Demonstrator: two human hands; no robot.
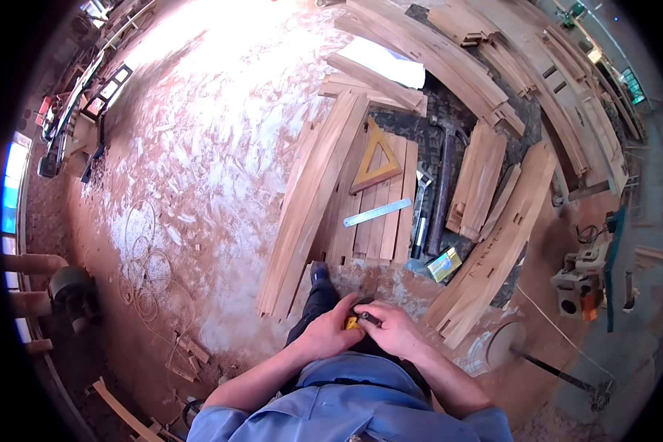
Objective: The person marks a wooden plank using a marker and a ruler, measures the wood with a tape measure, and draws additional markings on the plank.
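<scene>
My left hand [334,333] is closed round a small yellow item [352,323] in front of my waist. Beside it, my right hand [392,329] grips a dark cylindrical piece [370,319]. The two hands meet, and the fingers partly cover both pieces. Ahead, a yellow triangular square [379,175] and a metal ruler [377,212] lie on wooden boards [379,239]. To their right are an adjustable wrench [420,193], a hammer [440,184] and a small yellow-green box [443,264].
Long planks [313,214] lie left of the tools, and more stacked timber [486,258] lies to the right. A coiled cord [144,276] is on the dusty floor at left. A round disc on a rod [504,345] stands at lower right.
</scene>
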